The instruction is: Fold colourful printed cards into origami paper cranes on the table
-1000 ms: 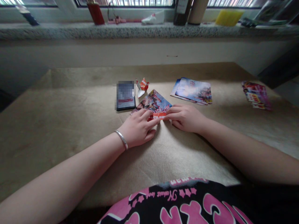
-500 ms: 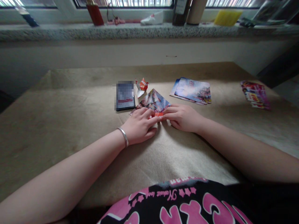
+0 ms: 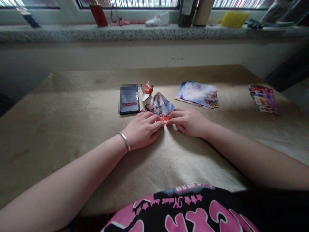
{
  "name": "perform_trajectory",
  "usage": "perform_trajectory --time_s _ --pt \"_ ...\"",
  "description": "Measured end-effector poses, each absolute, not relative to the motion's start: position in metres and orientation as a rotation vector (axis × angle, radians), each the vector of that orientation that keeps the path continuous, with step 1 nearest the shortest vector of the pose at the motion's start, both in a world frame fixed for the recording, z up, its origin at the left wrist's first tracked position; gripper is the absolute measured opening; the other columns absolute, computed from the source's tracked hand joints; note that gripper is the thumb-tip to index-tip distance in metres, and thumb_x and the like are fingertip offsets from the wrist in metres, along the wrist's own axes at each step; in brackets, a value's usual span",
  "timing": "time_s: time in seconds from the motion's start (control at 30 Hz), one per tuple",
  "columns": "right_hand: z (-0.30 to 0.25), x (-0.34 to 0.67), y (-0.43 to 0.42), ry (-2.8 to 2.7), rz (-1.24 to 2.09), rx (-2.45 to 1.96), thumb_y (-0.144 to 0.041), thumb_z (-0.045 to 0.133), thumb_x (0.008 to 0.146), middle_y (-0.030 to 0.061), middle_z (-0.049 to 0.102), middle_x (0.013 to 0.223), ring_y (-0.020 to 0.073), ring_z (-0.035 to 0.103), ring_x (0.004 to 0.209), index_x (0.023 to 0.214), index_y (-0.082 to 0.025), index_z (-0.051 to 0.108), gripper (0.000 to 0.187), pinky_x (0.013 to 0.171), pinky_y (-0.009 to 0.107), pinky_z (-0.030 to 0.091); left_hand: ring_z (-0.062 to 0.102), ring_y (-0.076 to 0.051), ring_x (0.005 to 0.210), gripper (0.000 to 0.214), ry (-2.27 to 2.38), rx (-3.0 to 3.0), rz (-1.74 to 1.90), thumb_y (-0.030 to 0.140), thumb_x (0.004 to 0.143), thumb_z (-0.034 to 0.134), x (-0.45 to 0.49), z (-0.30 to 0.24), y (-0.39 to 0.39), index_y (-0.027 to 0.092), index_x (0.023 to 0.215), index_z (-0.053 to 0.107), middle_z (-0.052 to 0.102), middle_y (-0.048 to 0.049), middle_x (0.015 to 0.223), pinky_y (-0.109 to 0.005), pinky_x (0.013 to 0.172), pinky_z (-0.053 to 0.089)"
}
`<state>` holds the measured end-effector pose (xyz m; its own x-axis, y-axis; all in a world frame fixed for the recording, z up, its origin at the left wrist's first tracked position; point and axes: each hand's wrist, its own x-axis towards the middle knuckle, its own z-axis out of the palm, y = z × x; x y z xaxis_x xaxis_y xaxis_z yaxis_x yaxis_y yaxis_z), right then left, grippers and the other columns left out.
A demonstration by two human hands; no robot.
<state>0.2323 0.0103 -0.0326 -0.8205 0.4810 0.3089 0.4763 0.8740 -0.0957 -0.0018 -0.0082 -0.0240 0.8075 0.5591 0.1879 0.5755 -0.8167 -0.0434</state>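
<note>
A sheet of colourful printed paper [image 3: 160, 104], folded to a point at the far end, lies on the table between my hands. My left hand [image 3: 145, 129], with a silver bangle on its wrist, covers the paper's near left part, fingers curled and index fingertip at the small red flap [image 3: 164, 120]. From the other side, my right hand [image 3: 187, 120] pinches the near right edge, its fingertips close to the same flap. The undersides of both hands are hidden. Just beyond the paper stands a small red-and-white folded paper figure [image 3: 147, 89].
A phone [image 3: 129, 100] with a blurred screen lies left of the paper. To the right are a stack of printed sheets [image 3: 199, 93] and some pink-red printed papers [image 3: 263, 99]. Bottles and a yellow object [image 3: 235, 19] stand on the stone windowsill [image 3: 135, 33].
My left hand has slid slightly left along the paper's near edge, showing more of the red flap. My right hand stays almost still.
</note>
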Motion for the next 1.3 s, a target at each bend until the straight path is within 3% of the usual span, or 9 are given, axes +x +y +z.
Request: perform_trajectory --time_s 0.5,0.77,1.3 --pt "-0.031 0.233 0.009 -2.727 0.036 -0.717 -0.008 0.048 0.078 0.0069 0.068 0.097 0.0199 0.057 0.088 0.101 -0.02 0.07 0.034 0.075 0.032 0.047 0.055 -0.022 0.097 0.027 -0.783 -2.945 -0.169 0.024 0.085 0.046 -0.015 -0.016 -0.005 0.02 0.107 0.061 0.062 -0.007 0.11 -0.039 0.091 0.043" --pt "-0.034 0.234 0.01 -2.716 -0.009 -0.706 -0.008 0.047 0.078 0.0056 0.069 0.097 0.0197 0.058 0.087 0.099 -0.021 0.07 0.033 0.072 0.03 0.046 0.056 -0.018 0.102 0.029 -0.683 -3.147 -0.229 0.01 0.077 0.047 -0.024 -0.011 0.002 0.019 0.1 0.062 0.063 -0.0045 0.111 -0.034 0.095 0.044" --pt "-0.035 0.235 0.011 -2.695 0.004 -0.664 -0.009 0.046 0.079 0.0065 0.069 0.095 0.0193 0.057 0.085 0.097 -0.019 0.07 0.032 0.072 0.031 0.047 0.059 -0.017 0.101 0.024 -0.655 -3.23 -0.315 0.011 0.078 0.044 -0.032 -0.005 0.003 0.018 0.087 0.064 0.067 -0.0029 0.108 -0.033 0.093 0.047"
